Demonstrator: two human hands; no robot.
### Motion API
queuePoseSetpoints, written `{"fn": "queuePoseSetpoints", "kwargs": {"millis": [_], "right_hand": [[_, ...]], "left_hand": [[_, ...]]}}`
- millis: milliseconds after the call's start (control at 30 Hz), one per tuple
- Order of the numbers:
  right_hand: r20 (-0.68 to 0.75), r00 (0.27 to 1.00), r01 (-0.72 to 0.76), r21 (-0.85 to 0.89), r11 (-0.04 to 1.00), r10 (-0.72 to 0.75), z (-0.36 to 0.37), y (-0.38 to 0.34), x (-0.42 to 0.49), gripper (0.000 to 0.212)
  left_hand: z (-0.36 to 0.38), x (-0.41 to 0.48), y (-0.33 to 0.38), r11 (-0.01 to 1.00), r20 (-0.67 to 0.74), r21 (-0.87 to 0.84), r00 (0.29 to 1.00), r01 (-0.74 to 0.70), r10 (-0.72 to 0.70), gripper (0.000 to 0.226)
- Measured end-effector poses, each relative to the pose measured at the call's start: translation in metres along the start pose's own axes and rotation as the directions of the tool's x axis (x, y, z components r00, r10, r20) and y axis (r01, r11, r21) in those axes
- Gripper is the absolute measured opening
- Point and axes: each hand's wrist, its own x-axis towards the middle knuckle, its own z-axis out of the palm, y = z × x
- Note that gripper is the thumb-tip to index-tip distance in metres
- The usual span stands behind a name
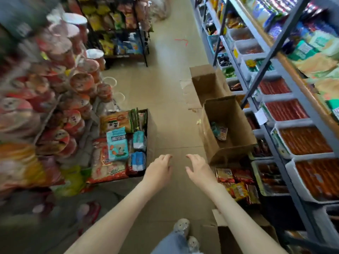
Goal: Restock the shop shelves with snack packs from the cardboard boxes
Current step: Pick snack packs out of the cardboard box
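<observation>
Hands were out over the aisle floor, both empty: the left hand [159, 168] and the right hand [199, 169] hung with fingers loosely spread, holding nothing. Snack packs waited in three places: a full box [149, 129] by the left hand, an almost empty box [227, 114] with one pack [219, 132] at the bottom, and loose packs [236, 182] on the floor by the right-hand shelves [286, 129]. Best, I judged, to reach into the full box and take a pack by its edges, not crushing it. Writing on the blue pack [117, 143] was too blurred to read.
</observation>
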Motion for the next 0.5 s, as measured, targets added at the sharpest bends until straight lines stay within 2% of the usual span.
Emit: {"fn": "queuePoseSetpoints", "kwargs": {"millis": [133, 267, 333, 500], "right_hand": [[0.103, 0.988, 0.114, 0.012, 0.993, -0.115, 0.025, -0.053, 0.031, 0.053], [0.211, 0.958, 0.183, 0.080, 0.980, -0.196, 0.055, -0.100, 0.056, 0.061], [0.252, 0.946, 0.179, 0.112, 0.977, -0.202, 0.070, -0.118, 0.072, 0.063], [0.273, 0.947, 0.118, 0.196, 0.973, -0.170, 0.105, -0.167, 0.124, 0.075]], "left_hand": [[-0.032, -0.026, -0.070, 0.982, -0.176, -0.013, 0.967, 0.187, -0.186, 0.043], [-0.052, -0.044, -0.136, 0.930, -0.286, -0.053, 0.887, 0.363, -0.362, 0.042], [-0.056, -0.044, -0.164, 0.901, -0.280, -0.093, 0.857, 0.424, -0.433, 0.044], [-0.060, -0.019, -0.224, 0.828, -0.143, -0.119, 0.815, 0.549, -0.561, 0.061]]}}
